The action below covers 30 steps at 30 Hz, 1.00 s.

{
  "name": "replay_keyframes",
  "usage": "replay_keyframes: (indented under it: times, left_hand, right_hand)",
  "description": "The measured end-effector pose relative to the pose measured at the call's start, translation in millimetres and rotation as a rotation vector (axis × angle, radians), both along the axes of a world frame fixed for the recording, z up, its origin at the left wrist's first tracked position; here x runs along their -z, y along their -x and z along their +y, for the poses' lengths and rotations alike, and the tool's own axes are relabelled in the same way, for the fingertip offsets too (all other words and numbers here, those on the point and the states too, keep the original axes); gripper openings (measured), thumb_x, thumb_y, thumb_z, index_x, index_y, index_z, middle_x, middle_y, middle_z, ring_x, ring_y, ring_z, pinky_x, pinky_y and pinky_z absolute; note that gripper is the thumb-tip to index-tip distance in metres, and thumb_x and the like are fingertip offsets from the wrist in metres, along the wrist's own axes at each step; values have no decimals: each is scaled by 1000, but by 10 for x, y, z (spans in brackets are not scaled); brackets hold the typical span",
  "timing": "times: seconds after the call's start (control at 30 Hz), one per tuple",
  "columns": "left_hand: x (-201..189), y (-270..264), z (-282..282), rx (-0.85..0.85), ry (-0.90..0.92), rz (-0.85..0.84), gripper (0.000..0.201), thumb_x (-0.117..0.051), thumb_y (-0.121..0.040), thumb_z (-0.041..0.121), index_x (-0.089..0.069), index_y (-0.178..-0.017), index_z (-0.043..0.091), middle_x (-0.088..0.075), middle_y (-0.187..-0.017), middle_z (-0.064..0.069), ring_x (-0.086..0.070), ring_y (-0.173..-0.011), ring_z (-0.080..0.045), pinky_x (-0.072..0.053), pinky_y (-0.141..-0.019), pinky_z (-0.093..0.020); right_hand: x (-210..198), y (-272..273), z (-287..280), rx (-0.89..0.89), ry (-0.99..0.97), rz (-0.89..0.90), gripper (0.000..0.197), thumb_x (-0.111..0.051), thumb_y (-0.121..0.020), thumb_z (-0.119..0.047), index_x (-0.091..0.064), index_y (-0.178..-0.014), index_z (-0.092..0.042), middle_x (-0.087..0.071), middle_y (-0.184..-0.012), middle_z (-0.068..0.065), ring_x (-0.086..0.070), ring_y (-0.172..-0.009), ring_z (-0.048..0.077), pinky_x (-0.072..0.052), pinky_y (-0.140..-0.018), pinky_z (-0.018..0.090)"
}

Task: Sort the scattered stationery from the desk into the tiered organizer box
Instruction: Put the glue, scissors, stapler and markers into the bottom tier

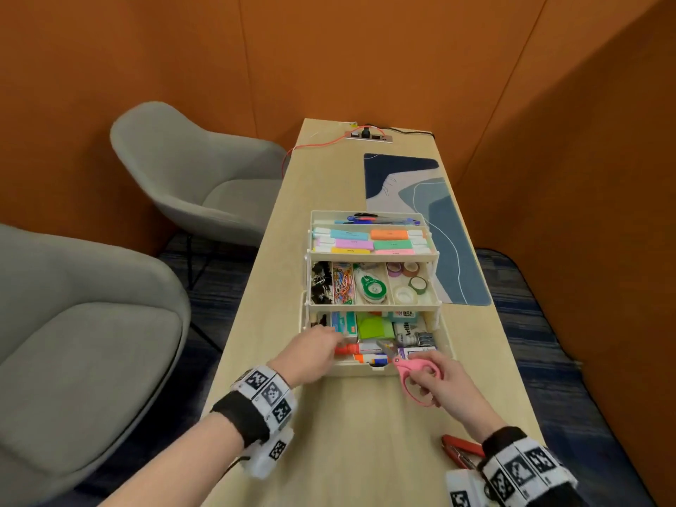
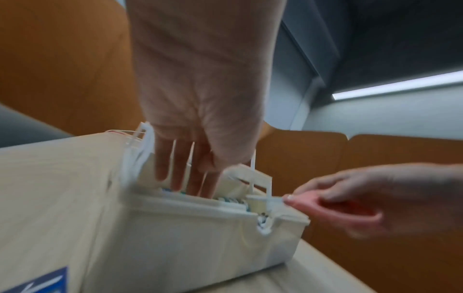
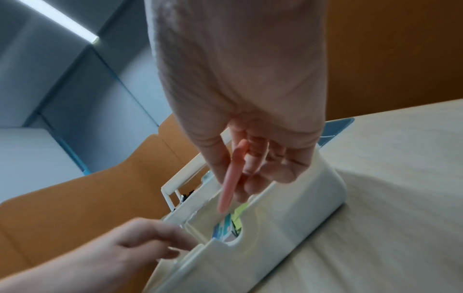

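Pink scissors (image 1: 415,375) pinched by right hand (image 1: 440,384); left hand (image 1: 316,354) spread, fingertips blurred.

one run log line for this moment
right hand: holds pink-handled scissors | left hand: in cream tiered organizer box bottom tier | red tool: on desk

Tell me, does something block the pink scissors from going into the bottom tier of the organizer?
Partly. The bottom tier is already crowded: glue sticks and small boxes lie under the pink scissors, and the left hand reaches in beside them.
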<state>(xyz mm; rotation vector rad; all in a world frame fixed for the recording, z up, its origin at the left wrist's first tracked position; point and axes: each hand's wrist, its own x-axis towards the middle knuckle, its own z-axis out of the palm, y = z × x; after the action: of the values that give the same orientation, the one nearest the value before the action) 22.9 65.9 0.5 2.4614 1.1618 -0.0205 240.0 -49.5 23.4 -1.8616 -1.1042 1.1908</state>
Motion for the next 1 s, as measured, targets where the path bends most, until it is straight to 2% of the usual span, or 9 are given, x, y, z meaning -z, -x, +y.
replay_keyframes:
  times: [0.1, 0.2, 0.3, 0.4, 0.53, 0.67, 0.73, 0.87, 1.0]
  left_hand:
    - [51, -176, 146, 64, 42, 214, 32, -35, -97, 19, -58, -116, 9, -57, -113, -10, -54, -104, -25, -46, -88, -37]
    - [93, -259, 241, 88, 21, 319, 46, -28, -100, 33, -57, -120, 4, -49, -126, -14, -51, -108, -29, -44, -94, -42]
    - [166, -275, 237, 36, 25, 395, 57, -24, -101, 43, -56, -124, 2, -42, -134, -18, -53, -111, -31, -43, -97, -42]
    - [238, -272, 196, 7, -19, 419, 62, -19, -101, 47, -59, -120, 5, -53, -121, -18, -56, -103, -29, -45, -91, -39]
    - [243, -313, 166, -32, -18, 417, 71, -16, -98, 56, -60, -117, 4, -57, -112, -17, -57, -100, -28, -44, -88, -38]
    - [211, -368, 197, -118, 96, 390, 52, -28, -100, 39, -47, -131, 2, -43, -129, -18, -52, -114, -30, -43, -95, -37]
    - [191, -377, 214, -146, 115, 390, 44, -36, -98, 29, -48, -130, 0, -43, -130, -18, -52, -114, -30, -44, -94, -35]
    - [193, -329, 245, -261, 146, 268, 32, -42, -95, 18, -56, -118, 1, -52, -121, -17, -57, -108, -30, -48, -88, -34]
    - [205, -299, 233, -335, 88, 162, 36, -43, -93, 11, -46, -128, 4, -47, -125, -15, -53, -114, -30, -45, -93, -35]
  right_hand:
    - [-9, -31, -28, 100, 26, 108, 13, -61, -87, -2, -65, -99, -6, -62, -71, 5, -48, -43, -2, -30, -38, 11]
    - [10, -100, -50, 151, 117, 196, 21, -66, -84, -14, -66, -104, -7, -68, -76, 10, -41, -50, 7, -22, -40, 18]
    - [4, -128, -8, 102, 164, 216, 22, -65, -86, -12, -64, -108, -9, -70, -85, 12, -48, -59, 11, -30, -43, 20]
    - [-34, -119, 139, 5, 169, 146, 21, -58, -90, -9, -60, -110, -15, -66, -95, 10, -57, -71, 14, -42, -52, 23]
    - [-82, -108, 410, -98, 134, 18, 24, -48, -94, -2, -59, -110, -16, -64, -97, 8, -56, -73, 13, -42, -57, 21]
    - [-68, -95, 623, -184, 119, -133, 26, -47, -92, -1, -59, -108, -18, -64, -102, 8, -61, -74, 16, -52, -71, 31]
    - [-34, -79, 700, -204, 128, -195, 26, -49, -91, -2, -59, -108, -19, -64, -101, 5, -63, -76, 16, -54, -78, 35]
    - [44, -90, 811, -204, 142, -278, 20, -57, -90, -13, -57, -109, -19, -59, -111, 3, -61, -93, 17, -53, -80, 31]
    - [55, -112, 821, -175, 172, -212, 21, -63, -87, -13, -57, -108, -12, -61, -108, 8, -61, -86, 15, -50, -67, 22]
